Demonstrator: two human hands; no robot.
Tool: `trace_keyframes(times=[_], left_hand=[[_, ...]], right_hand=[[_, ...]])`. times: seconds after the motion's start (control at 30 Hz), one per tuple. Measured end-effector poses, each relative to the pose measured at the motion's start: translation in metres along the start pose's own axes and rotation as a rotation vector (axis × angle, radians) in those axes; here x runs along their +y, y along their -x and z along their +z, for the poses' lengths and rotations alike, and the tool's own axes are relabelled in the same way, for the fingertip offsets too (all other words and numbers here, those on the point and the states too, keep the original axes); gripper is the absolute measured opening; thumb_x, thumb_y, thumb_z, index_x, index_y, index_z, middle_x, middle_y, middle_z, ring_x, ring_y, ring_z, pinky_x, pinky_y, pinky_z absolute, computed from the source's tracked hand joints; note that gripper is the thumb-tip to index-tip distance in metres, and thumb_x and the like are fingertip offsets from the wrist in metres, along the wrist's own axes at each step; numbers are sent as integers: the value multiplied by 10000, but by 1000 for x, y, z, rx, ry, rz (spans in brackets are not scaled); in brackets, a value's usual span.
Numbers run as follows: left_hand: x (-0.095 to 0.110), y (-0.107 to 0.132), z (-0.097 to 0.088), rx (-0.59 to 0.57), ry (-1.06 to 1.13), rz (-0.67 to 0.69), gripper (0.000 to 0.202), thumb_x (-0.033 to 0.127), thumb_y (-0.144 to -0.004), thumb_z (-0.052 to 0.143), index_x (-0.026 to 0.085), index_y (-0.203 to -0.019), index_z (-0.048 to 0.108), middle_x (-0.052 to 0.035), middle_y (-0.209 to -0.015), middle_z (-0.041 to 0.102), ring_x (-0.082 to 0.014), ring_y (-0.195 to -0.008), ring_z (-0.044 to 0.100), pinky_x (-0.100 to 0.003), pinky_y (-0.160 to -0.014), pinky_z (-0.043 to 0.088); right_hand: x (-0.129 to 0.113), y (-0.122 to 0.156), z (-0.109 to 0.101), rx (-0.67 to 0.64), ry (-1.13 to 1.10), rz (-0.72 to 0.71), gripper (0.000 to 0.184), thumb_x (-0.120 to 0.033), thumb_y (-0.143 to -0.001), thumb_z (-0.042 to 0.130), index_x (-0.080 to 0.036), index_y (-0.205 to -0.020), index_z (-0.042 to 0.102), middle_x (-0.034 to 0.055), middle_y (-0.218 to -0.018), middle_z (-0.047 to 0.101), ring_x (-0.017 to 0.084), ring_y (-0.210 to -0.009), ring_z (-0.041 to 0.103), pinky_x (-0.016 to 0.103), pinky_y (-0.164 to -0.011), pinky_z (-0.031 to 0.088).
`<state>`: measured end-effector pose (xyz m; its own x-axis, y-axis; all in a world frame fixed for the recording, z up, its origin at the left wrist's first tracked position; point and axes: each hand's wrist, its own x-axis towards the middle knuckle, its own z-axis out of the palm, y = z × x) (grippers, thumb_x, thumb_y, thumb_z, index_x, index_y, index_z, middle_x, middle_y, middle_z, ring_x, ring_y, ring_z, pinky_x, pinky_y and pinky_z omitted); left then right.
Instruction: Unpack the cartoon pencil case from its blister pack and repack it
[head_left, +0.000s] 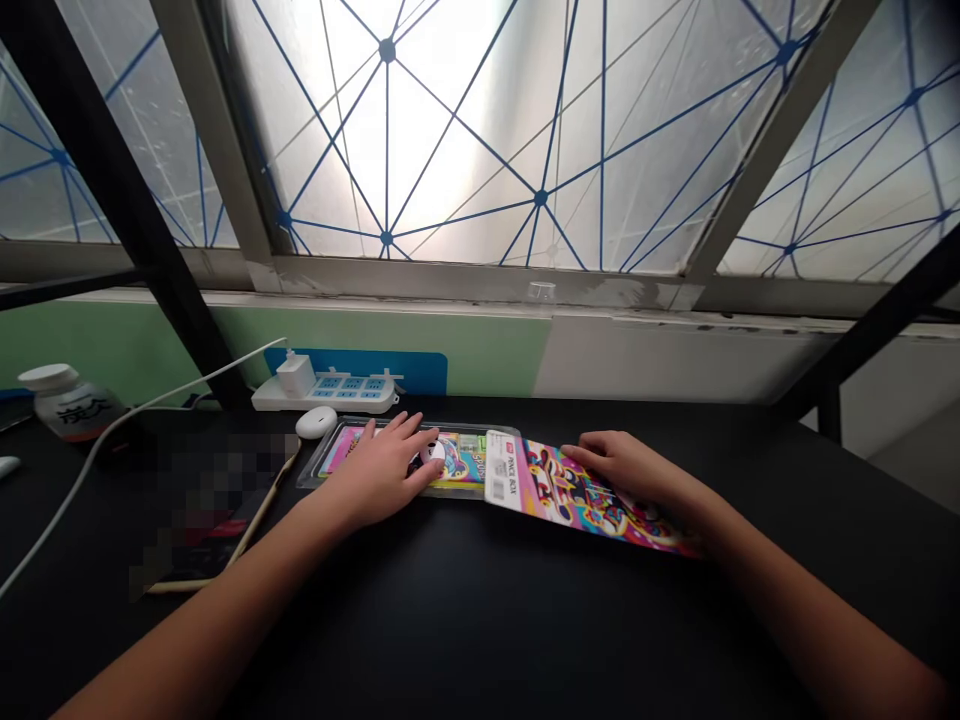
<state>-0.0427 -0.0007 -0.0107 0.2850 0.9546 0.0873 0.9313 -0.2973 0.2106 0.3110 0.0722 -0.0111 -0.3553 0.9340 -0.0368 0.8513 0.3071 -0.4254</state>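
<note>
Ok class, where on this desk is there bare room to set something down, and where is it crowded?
Bare black desk lies between the forearms and right of the pencil box card. Crowded around the left hand: white mouse, power strip, blister tray.

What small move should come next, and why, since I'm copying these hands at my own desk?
Probably slide the printed PENCIL BOX card rightward with the right hand, off the clear plastic tray. The left hand lies on the tray, steadying it on the black desk, and the card's end meets the tray's edge.
</note>
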Motion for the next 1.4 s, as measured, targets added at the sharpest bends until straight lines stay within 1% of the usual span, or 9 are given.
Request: trace_keyframes(times=[0.07, 0.13, 0.3, 0.37, 0.53, 0.73, 1.1, 1.27, 1.4], left_hand=[[-1, 0, 0, -5, -5, 10, 600, 594, -981, 357, 265, -1464, 490, -99, -1604, 332, -330, -1498, 247, -624, -1173, 181], [-2, 0, 0, -17, -11, 26, 615, 603, -983, 340, 262, -1479, 470, -98, -1610, 317, -325, -1502, 237, -621, -1173, 187], [-4, 0, 0, -22, -21, 42, 623, 607, -986, 325, 263, -1488, 457, -102, -1614, 305, -323, -1504, 229, -615, -1171, 202], [-4, 1, 0, -20, -18, 49, 611, 602, -985, 340, 272, -1485, 460, -100, -1614, 306, -325, -1502, 235, -612, -1172, 204], [-1, 2, 1, -8, -4, 97, 595, 610, -979, 369, 292, -1470, 480, -82, -1608, 327, -330, -1495, 254, -591, -1181, 207], [2, 3, 2, -35, -39, 115, 611, 625, -987, 327, 297, -1485, 458, -80, -1613, 314, -320, -1500, 246, -599, -1176, 213], [0, 2, 3, -20, -15, 118, 603, 626, -982, 342, 301, -1473, 474, -74, -1608, 332, -336, -1492, 264, -600, -1173, 224], [10, 3, 5, -21, -16, 47, 597, 602, -987, 347, 285, -1479, 462, -78, -1612, 324, -329, -1502, 236, -622, -1168, 221], [20, 4, 9, -17, -3, 50, 573, 572, -989, 373, 280, -1473, 463, -77, -1617, 313, -324, -1511, 207, -625, -1179, 190]], right_hand=[[14, -5, -5, 29, 13, 23, 508, -650, -894, 489, -228, -621, 559, 6, -600, 617, 183, -568, 546, 293, -534, 358], [16, -5, -5, 54, 12, 27, 494, -641, -902, 480, -229, -649, 584, 13, -622, 637, 191, -581, 563, 297, -541, 371], [-7, -1, 6, 124, -25, -32, 411, -587, -925, 482, -223, -925, 674, 70, -973, 724, 237, -861, 651, 326, -732, 474], [-17, 0, 11, 134, -42, -52, 411, -574, -927, 488, -214, -998, 673, 87, -1029, 721, 248, -902, 651, 344, -765, 485], [-26, 2, 15, 98, -84, -74, 394, -576, -905, 529, -220, -944, 694, 69, -963, 736, 237, -837, 654, 338, -709, 492], [-16, 2, 6, 98, -120, -36, 384, -594, -867, 586, -231, -899, 706, 38, -905, 736, 214, -788, 653, 315, -672, 480], [-6, 3, -8, 164, -106, 22, 385, -613, -807, 647, -239, -869, 711, 38, -860, 730, 230, -780, 642, 319, -643, 471], [-15, 6, 0, 182, -131, 39, 376, -601, -842, 608, -235, -880, 685, 37, -842, 728, 214, -718, 635, 310, -605, 460], [-31, 9, 16, 211, -110, -2, 327, -548, -886, 572, -232, -866, 655, 50, -897, 725, 225, -774, 645, 324, -662, 467]])
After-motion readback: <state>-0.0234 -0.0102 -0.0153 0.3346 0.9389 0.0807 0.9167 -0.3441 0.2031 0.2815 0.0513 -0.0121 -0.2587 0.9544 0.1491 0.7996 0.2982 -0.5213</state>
